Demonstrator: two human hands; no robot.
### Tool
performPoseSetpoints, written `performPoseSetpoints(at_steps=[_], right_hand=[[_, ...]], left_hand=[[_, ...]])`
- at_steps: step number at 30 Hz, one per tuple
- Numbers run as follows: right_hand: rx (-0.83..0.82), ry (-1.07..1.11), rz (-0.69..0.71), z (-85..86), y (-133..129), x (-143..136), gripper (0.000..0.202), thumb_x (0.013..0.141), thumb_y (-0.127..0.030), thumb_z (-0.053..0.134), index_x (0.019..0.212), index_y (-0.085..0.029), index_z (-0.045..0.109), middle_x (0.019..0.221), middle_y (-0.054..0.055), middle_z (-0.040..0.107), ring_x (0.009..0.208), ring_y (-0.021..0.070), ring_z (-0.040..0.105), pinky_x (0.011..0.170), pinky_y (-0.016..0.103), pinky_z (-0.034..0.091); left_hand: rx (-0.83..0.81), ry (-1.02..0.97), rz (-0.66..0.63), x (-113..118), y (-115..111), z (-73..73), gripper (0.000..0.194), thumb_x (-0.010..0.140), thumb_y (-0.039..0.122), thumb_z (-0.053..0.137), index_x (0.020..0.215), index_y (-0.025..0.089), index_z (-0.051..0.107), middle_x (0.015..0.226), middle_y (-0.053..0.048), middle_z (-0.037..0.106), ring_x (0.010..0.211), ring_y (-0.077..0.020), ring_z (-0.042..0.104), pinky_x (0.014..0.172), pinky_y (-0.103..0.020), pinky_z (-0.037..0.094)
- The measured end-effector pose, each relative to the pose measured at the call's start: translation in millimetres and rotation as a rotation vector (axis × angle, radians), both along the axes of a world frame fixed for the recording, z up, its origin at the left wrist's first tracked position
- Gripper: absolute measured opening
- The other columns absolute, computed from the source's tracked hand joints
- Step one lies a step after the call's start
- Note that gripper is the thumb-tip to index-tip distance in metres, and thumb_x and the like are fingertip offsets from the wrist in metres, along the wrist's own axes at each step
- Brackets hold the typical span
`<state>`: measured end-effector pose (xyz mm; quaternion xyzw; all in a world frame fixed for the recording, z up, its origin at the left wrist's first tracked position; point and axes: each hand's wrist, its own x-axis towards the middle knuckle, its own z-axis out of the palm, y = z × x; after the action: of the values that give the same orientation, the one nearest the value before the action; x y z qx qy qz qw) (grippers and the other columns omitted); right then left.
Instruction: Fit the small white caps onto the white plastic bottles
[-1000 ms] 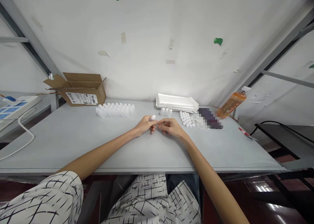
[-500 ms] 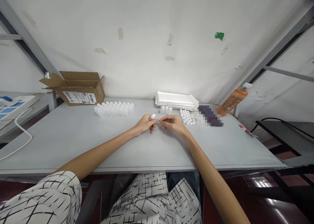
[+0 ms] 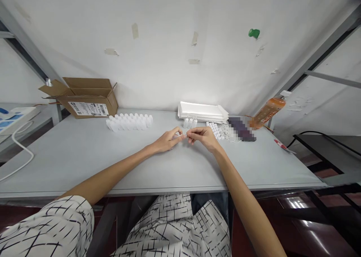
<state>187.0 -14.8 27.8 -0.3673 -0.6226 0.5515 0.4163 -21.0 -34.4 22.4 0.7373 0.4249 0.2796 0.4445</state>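
Observation:
Over the middle of the table my left hand [image 3: 167, 141] is closed around a small white bottle [image 3: 178, 136], mostly hidden by the fingers. Close against it, my right hand [image 3: 203, 136] pinches what looks like a thin white cord at the left fingertips; the detail is too small to make out. Just behind the hands stand three small white bottles [image 3: 190, 123] with thin loops at their tops. White caps [image 3: 213, 127] lie in rows beyond my right hand, beside a tangle of white cords [image 3: 228, 133]. Several translucent bottles [image 3: 129, 122] stand grouped to the left.
An opened cardboard box [image 3: 88, 103] sits at the back left. White flat sheets [image 3: 201, 110] are stacked against the wall. A blurred dark flat object [image 3: 241, 129] and an orange drink bottle [image 3: 269, 112] are at the right. A white cable [image 3: 26, 150] crosses the left edge.
My left hand has turned, and its index finger now arches over the bottle, whose tip no longer shows. Both hands stay together, the right one still pinching. The camera view has shifted slightly.

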Motion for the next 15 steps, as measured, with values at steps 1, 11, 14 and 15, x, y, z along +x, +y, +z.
performPoseSetpoints(at_steps=[1, 11, 14, 15], right_hand=[[0.004, -0.004, 0.004, 0.6, -1, 0, 0.029, 0.067, -0.042, 0.082, 0.076, -0.014, 0.077, 0.068, 0.005, 0.069, 0.059, 0.0157, 0.063, 0.055, 0.03, 0.053], [-0.032, 0.019, 0.069, 0.9, -2, 0, 0.036, 0.072, -0.048, 0.08, 0.082, -0.015, 0.07, 0.079, 0.005, 0.068, 0.066, 0.0182, 0.069, 0.057, 0.031, 0.058], [-0.05, 0.021, 0.071, 1.2, -3, 0, 0.036, 0.074, -0.048, 0.079, 0.083, -0.015, 0.067, 0.079, 0.005, 0.067, 0.068, 0.0189, 0.07, 0.059, 0.032, 0.059], [-0.054, 0.018, 0.075, 1.2, -3, 0, 0.036, 0.074, -0.048, 0.078, 0.084, -0.015, 0.067, 0.08, 0.005, 0.066, 0.069, 0.0192, 0.07, 0.06, 0.032, 0.059]], left_hand=[[-0.007, -0.008, -0.024, 0, 0, 0.0, 0.032, 0.093, 0.054, 0.047, 0.096, 0.022, 0.045, 0.056, 0.01, 0.045, 0.042, -0.0078, 0.037, 0.049, -0.022, 0.033], [0.025, -0.115, 0.001, 2, 1, -10.5, 0.032, 0.096, 0.051, 0.043, 0.098, 0.02, 0.051, 0.057, 0.009, 0.039, 0.044, -0.0076, 0.036, 0.05, -0.022, 0.032], [0.002, -0.184, -0.011, 3, 3, -15.9, 0.035, 0.096, 0.052, 0.042, 0.1, 0.02, 0.054, 0.059, 0.008, 0.037, 0.047, -0.0078, 0.032, 0.048, -0.022, 0.03], [0.0, -0.197, -0.011, 3, 4, -17.1, 0.035, 0.096, 0.053, 0.042, 0.1, 0.019, 0.054, 0.059, 0.007, 0.037, 0.048, -0.0078, 0.031, 0.048, -0.022, 0.03]])
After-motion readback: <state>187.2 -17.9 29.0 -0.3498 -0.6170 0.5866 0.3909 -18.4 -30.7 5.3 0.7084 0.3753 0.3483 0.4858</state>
